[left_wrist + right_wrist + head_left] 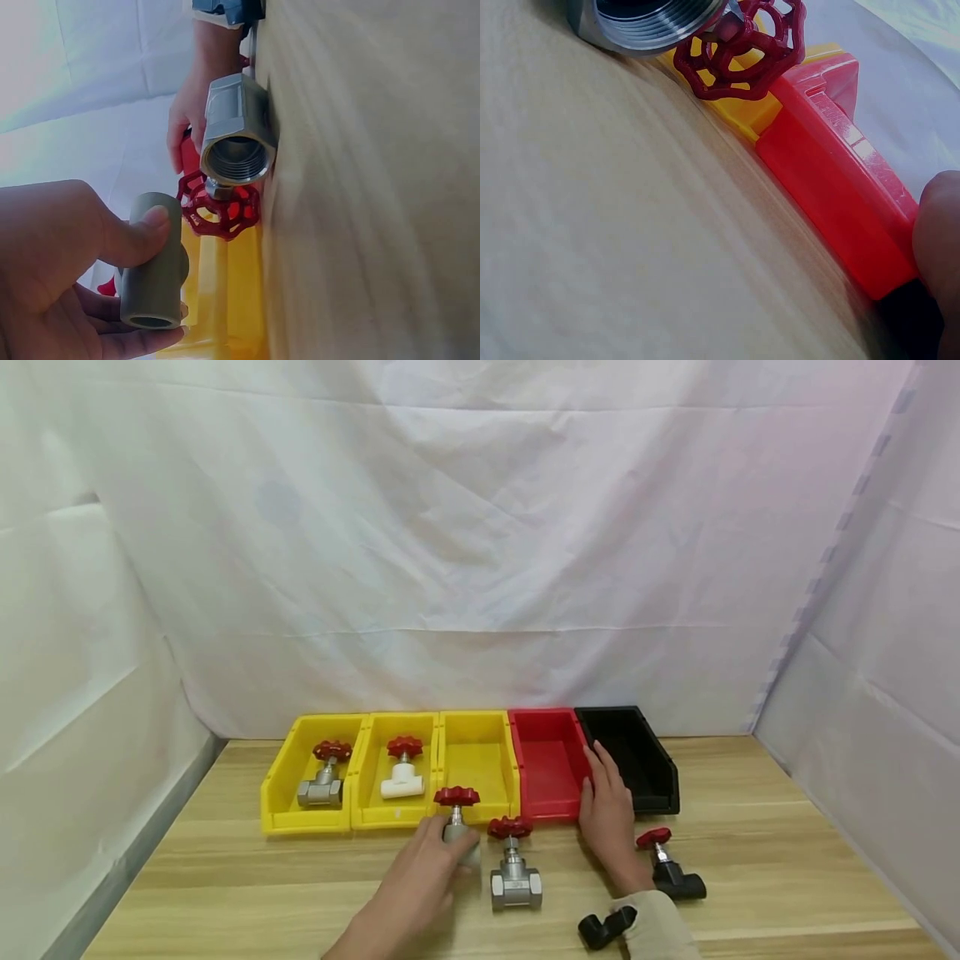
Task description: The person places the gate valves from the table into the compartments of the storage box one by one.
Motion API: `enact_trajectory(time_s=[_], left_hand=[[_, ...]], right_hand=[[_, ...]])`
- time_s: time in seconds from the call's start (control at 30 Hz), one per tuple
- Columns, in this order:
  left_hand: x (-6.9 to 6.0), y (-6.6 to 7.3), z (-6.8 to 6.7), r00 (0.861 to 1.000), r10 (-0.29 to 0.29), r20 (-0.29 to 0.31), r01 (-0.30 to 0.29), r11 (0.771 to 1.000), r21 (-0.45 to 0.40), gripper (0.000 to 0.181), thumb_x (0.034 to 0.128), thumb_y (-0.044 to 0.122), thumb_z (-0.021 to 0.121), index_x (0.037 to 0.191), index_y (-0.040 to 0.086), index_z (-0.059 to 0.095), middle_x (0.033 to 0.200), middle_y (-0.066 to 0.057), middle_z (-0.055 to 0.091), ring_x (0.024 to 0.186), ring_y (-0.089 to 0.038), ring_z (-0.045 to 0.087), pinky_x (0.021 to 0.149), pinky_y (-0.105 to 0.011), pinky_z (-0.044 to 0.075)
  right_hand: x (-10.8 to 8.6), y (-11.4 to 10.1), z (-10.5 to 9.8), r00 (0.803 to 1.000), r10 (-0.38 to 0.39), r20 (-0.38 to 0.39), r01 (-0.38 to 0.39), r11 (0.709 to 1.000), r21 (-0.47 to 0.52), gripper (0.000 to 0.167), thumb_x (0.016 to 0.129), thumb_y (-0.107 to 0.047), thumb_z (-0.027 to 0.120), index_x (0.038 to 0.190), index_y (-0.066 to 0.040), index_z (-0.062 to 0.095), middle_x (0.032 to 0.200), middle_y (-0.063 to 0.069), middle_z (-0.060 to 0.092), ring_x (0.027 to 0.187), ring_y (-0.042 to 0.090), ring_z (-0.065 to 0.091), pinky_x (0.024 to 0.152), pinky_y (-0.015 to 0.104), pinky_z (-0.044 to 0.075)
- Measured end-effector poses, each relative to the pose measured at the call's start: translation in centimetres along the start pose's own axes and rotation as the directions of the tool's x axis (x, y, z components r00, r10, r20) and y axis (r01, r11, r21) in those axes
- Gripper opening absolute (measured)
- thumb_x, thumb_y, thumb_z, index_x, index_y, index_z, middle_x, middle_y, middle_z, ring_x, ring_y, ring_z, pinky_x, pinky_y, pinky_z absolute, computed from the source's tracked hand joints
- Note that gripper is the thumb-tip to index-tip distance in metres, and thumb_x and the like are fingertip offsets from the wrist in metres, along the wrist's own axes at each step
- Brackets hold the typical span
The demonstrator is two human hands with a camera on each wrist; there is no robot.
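My left hand [416, 877] grips a grey plastic valve [154, 262] by its body, thumb on the near side and fingers behind. The valve's red handwheel points up, just in front of the third yellow bin [480, 764]. To its right a large metal valve [516, 885] with a red handwheel stands on the table. My right hand [607, 814] rests with extended fingers at the adjoining walls of the red bin [551, 768] and the black bin [663, 777]. In the right wrist view only part of that hand shows at the right edge.
The leftmost yellow bin [273, 797] holds a metal valve [322, 789]; the second yellow bin [371, 814] holds a white valve [402, 781]. A black valve [678, 883] with a red handwheel and a black elbow fitting [600, 931] lie by the right forearm.
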State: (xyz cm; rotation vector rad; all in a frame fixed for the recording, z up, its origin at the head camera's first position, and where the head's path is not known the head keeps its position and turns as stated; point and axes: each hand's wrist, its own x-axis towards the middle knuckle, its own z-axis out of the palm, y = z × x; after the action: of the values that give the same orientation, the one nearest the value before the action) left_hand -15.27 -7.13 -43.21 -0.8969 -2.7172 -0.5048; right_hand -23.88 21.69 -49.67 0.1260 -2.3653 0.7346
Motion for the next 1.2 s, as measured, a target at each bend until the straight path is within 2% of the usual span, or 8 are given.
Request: enact_trajectory(time_s=[0.1, 0.23, 0.33, 0.5, 0.63, 0.87, 1.2], left_hand=[[0.5, -0.1, -0.1, 1.000, 0.004, -0.029, -0.004, 1.000, 0.002, 0.053, 0.0710, -0.005, 0.075, 0.119, 0.014, 0.065, 0.112, -0.025, 0.055, 0.100, -0.034, 0.056, 0.078, -0.042, 0.055], [1.4, -0.1, -0.4, 0.999, 0.000, -0.032, 0.000, 1.000, -0.009, 0.060, 0.0630, -0.013, 0.071, 0.116, 0.015, 0.065, 0.107, -0.023, 0.056, 0.096, -0.032, 0.056, 0.075, -0.039, 0.056], [2.1, -0.2, -0.5, 0.999, 0.007, -0.047, -0.007, 1.000, 0.002, 0.058, 0.0620, -0.013, 0.072, 0.113, 0.016, 0.064, 0.105, -0.023, 0.056, 0.095, -0.032, 0.056, 0.075, -0.039, 0.055], [3.4, -0.6, -0.4, 0.995, 0.030, -0.092, -0.025, 0.998, 0.052, 0.043, 0.0725, -0.001, 0.078, 0.109, 0.016, 0.064, 0.102, -0.023, 0.058, 0.090, -0.031, 0.055, 0.072, -0.035, 0.055], [4.2, -0.8, -0.5, 0.994, 0.035, -0.106, -0.030, 0.998, 0.048, 0.036, 0.0773, 0.010, 0.080, 0.109, 0.016, 0.065, 0.100, -0.021, 0.058, 0.085, -0.028, 0.054, 0.068, -0.031, 0.053], [4.9, -0.6, -0.5, 0.993, 0.033, -0.114, -0.031, 0.999, 0.019, 0.034, 0.0770, 0.005, 0.079, 0.106, 0.016, 0.066, 0.100, -0.019, 0.059, 0.086, -0.027, 0.054, 0.070, -0.032, 0.054], [6.6, -0.3, -0.6, 0.996, 0.006, -0.091, -0.005, 1.000, 0.004, 0.031, 0.0829, 0.008, 0.074, 0.112, 0.016, 0.066, 0.103, -0.019, 0.058, 0.087, -0.026, 0.052, 0.070, -0.031, 0.054]], right_hand=[[0.0, -0.1, 0.0, 1.000, 0.014, 0.010, -0.014, 1.000, -0.004, 0.055, 0.091, 0.000, 0.061, 0.143, -0.009, 0.043, 0.151, 0.008, 0.032, 0.127, 0.033, 0.041, 0.091, 0.057, 0.040], [0.0, -0.2, -0.1, 0.999, 0.030, 0.015, -0.029, 1.000, -0.008, 0.056, 0.091, -0.001, 0.061, 0.143, -0.010, 0.042, 0.152, 0.007, 0.031, 0.128, 0.033, 0.040, 0.092, 0.057, 0.040], [0.0, -0.2, -0.2, 0.999, 0.029, 0.016, -0.028, 1.000, -0.010, 0.055, 0.092, -0.001, 0.060, 0.143, -0.010, 0.042, 0.152, 0.007, 0.031, 0.128, 0.033, 0.040, 0.092, 0.057, 0.040], [0.0, -0.2, -0.1, 0.999, 0.031, 0.015, -0.031, 0.999, -0.012, 0.055, 0.092, -0.001, 0.060, 0.143, -0.010, 0.042, 0.152, 0.007, 0.031, 0.128, 0.033, 0.040, 0.093, 0.057, 0.040], [0.0, -0.2, -0.1, 0.999, 0.034, 0.015, -0.034, 0.999, -0.014, 0.055, 0.092, -0.002, 0.060, 0.143, -0.010, 0.042, 0.152, 0.007, 0.031, 0.128, 0.033, 0.040, 0.092, 0.057, 0.040], [-0.1, -0.2, 0.0, 0.999, 0.029, 0.023, -0.029, 0.999, -0.019, 0.056, 0.091, -0.002, 0.060, 0.143, -0.010, 0.042, 0.152, 0.007, 0.031, 0.128, 0.033, 0.040, 0.092, 0.056, 0.040], [0.0, -0.3, -0.2, 1.000, 0.020, 0.014, -0.020, 1.000, -0.012, 0.054, 0.092, -0.002, 0.059, 0.143, -0.009, 0.042, 0.151, 0.008, 0.032, 0.127, 0.034, 0.040, 0.092, 0.058, 0.039]])
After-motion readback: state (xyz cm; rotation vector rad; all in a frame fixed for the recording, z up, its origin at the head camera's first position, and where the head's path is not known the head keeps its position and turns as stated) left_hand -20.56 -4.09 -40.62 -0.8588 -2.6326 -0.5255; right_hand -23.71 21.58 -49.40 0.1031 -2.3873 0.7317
